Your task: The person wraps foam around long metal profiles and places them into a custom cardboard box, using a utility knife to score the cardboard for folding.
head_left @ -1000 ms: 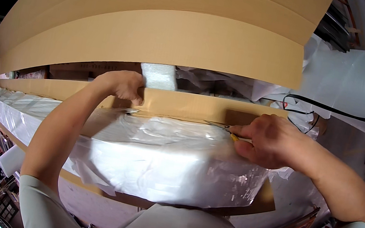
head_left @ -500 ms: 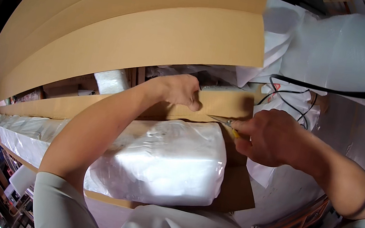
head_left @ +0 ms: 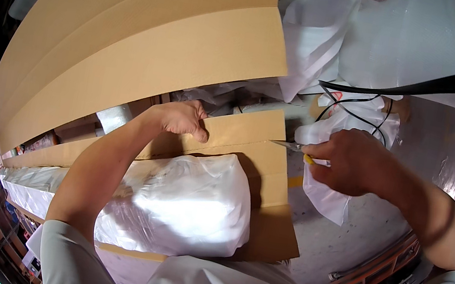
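My left hand [head_left: 185, 119] is closed over the upper edge of a long cardboard flap [head_left: 245, 125], thumb on the near side. To the right, my right hand [head_left: 350, 162] grips a pair of scissors [head_left: 287, 145] with yellow handles. Their pointed metal blades reach left, the tips at the crease near the flap's right end. Below the crease, a long bundle in clear plastic wrap and white foam [head_left: 185, 213] lies on the cardboard sheet [head_left: 268, 230], running off to the far left.
A tall folded cardboard panel [head_left: 154, 39] rises beyond the flap. White foam sheeting [head_left: 412, 46] stands at the upper right, beside a black strap [head_left: 411, 88] and thin black cables [head_left: 359, 107]. An orange metal frame [head_left: 373, 278] sits on the lower right.
My left hand has shifted left along the flap. The scissors have moved from mid-flap out to its right edge. The view has turned, so cardboard and bundle appear further left.
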Tool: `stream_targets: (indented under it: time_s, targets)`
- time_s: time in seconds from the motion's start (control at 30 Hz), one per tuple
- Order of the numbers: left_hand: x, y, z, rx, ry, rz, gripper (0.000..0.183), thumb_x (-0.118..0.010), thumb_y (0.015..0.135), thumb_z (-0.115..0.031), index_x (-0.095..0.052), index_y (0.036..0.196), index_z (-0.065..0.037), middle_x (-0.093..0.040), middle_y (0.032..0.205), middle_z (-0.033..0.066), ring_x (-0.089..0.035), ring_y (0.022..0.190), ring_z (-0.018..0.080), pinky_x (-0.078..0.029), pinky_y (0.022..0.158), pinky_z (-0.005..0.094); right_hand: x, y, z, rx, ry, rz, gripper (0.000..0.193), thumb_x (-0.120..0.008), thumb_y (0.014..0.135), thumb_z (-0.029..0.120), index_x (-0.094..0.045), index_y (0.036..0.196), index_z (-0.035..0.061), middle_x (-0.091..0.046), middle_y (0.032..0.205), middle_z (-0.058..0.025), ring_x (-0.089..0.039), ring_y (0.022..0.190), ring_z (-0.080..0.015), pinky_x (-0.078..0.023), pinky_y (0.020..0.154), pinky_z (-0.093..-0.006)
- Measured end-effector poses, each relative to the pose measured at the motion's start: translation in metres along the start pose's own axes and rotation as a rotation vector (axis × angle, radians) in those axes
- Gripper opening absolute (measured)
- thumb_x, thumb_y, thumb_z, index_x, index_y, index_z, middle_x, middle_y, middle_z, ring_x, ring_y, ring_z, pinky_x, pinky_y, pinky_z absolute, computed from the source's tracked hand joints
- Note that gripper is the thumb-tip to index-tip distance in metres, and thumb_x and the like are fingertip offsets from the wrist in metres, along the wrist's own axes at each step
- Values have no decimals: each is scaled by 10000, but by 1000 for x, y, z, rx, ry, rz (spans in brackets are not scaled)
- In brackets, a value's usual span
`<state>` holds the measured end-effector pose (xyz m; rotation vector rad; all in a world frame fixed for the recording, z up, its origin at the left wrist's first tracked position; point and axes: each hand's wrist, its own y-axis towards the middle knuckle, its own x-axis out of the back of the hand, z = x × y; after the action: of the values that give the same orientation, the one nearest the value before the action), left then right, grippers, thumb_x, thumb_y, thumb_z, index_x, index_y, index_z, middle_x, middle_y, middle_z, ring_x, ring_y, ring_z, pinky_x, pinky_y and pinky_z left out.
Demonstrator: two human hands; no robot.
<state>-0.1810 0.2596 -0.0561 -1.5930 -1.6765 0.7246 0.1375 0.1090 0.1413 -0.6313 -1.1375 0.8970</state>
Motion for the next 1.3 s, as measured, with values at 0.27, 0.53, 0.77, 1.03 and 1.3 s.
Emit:
stream_targets:
  time_s: [0.27,0.53,0.77,1.03,1.3]
  targets:
    - [10,-1,-16,-13,307,76,534,-824,705,-374,-755,1068,12,-755,973,180,-670,884,297,-530,828,415,-73,-126,-139,-339,-136,-155,307,-645,899,374,-786,848,106,-749,862,-173,-742,848,-343,-599,797,-443]
    - [4,-2,61,-162,558,118,541,-802,735,-527,-768,822,6,-713,789,230,-705,808,314,-566,749,400,-64,-183,-156,-715,262,-1121,419,-549,1024,303,-630,1373,86,-719,1042,-233,-705,921,-395,-555,826,-421]
    - [-11,-46,14,-247,676,-149,385,-793,718,-389,-721,651,-16,-670,670,228,-693,681,402,-577,622,463,-11,-148,-444,-887,108,-1405,547,-502,1069,488,-619,1278,-5,-668,1243,-269,-631,1188,-435,-494,985,-464]
    - [-25,-53,-15,-2,621,-325,269,-752,776,-308,-773,842,-48,-745,937,201,-722,938,382,-579,857,458,-8,-190,-710,-1152,-368,-1227,581,-413,1068,456,-523,1432,18,-578,1387,-314,-573,1258,-489,-453,1079,-529]
    - [-40,-154,-42,1,370,-750,309,-654,903,-213,-639,1112,15,-675,1057,233,-653,1011,414,-541,858,494,-9,-83,-479,-482,-476,-1567,480,-487,1092,319,-590,1362,-65,-627,1329,-299,-616,1214,-435,-466,1060,-464]
